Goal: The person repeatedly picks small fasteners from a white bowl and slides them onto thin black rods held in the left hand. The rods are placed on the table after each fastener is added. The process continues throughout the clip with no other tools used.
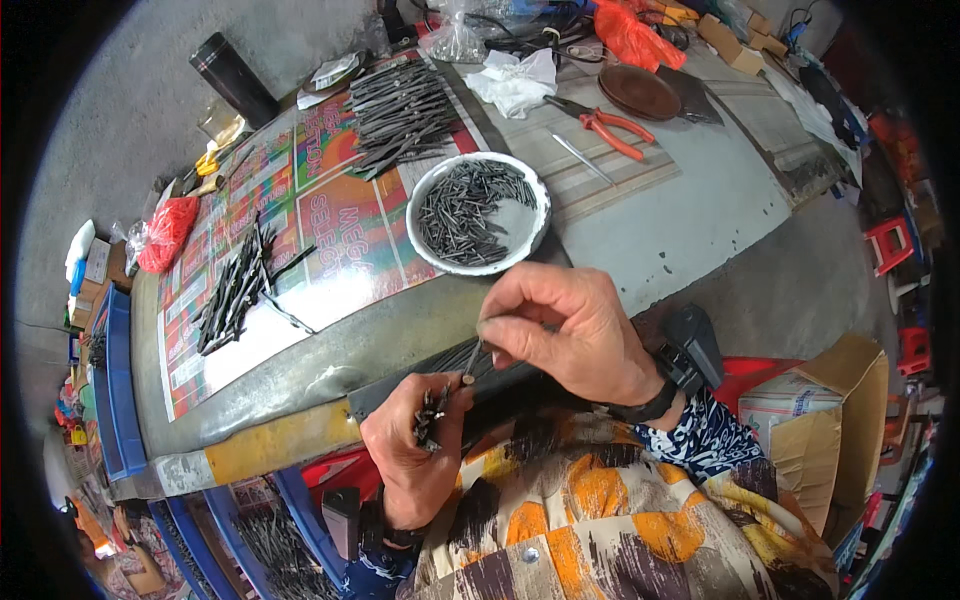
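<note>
My left hand is closed around a small bundle of dark, narrow strips, whose ends poke out between the fingers. Beside its thumb a small round, pale metallic tip shows. My right hand pinches a thin dark pin between thumb and forefinger, its lower end close to that tip; whether they touch I cannot tell. Just beyond the right hand stands a white-rimmed bowl partly filled with short dark pins. A dark ribbed piece lies along the table edge behind my hands.
Dark strips lie in a loose pile and a larger stack on the printed sheet. Red-handled pliers, a silver pen-like tool, a brown round lid and a black flask sit farther back. Blue bins stand left.
</note>
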Action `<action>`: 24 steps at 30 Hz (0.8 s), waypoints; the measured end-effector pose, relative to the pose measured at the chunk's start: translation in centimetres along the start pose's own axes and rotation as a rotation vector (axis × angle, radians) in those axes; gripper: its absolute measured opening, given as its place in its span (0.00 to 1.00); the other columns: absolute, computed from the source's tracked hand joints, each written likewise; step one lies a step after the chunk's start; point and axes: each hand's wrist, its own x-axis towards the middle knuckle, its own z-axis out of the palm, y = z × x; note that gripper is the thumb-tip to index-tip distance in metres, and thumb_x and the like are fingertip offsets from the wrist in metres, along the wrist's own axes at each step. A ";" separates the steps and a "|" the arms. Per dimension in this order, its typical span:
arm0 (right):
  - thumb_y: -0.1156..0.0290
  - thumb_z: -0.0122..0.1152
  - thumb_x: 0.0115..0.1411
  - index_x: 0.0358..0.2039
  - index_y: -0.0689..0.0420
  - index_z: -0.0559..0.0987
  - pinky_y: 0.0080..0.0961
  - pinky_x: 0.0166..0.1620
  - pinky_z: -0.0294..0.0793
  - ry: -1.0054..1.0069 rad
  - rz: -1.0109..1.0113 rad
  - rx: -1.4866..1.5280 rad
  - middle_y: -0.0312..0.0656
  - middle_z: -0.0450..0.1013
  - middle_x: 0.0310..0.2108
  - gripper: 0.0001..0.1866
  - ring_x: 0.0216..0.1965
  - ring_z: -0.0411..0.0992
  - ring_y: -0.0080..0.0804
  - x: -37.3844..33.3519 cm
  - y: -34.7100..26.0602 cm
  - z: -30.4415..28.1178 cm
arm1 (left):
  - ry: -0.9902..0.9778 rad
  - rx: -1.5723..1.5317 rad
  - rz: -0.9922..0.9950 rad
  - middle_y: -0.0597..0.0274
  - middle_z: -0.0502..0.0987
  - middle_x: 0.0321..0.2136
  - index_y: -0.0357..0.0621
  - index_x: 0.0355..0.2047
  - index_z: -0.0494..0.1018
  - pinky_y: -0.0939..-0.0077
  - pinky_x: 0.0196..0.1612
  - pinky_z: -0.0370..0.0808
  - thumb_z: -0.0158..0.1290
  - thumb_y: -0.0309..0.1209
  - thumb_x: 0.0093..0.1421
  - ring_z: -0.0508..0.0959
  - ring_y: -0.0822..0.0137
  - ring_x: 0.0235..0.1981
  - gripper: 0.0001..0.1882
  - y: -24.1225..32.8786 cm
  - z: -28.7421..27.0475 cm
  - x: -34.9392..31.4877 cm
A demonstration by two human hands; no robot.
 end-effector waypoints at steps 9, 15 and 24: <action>0.77 0.63 0.57 0.34 0.64 0.77 0.17 0.30 0.73 0.045 -0.260 -0.269 0.37 0.76 0.27 0.06 0.27 0.74 0.19 0.2 0.3 -0.3 | -0.090 0.126 0.093 0.52 0.79 0.29 0.36 0.35 0.74 0.71 0.33 0.74 0.59 0.19 0.52 0.80 0.56 0.28 0.10 0.7 -0.8 1.2; 0.75 0.62 0.55 0.30 0.63 0.77 0.28 0.29 0.71 0.196 -0.225 -0.604 0.46 0.75 0.25 0.05 0.25 0.74 0.38 2.3 1.0 -3.3 | 0.005 -0.751 -0.390 0.69 0.72 0.22 0.42 0.36 0.72 0.83 0.21 0.64 0.53 0.27 0.63 0.67 0.79 0.20 0.03 -0.2 -3.4 2.1; 0.77 0.60 0.50 0.27 0.63 0.77 0.36 0.38 0.67 0.094 -0.365 -1.114 0.44 0.71 0.26 0.04 0.34 0.68 0.43 5.8 3.6 -4.8 | 0.270 -0.997 -0.554 0.71 0.59 0.18 0.44 0.40 0.66 0.81 0.16 0.57 0.48 0.30 0.67 0.57 0.77 0.13 0.05 -1.6 -5.5 2.5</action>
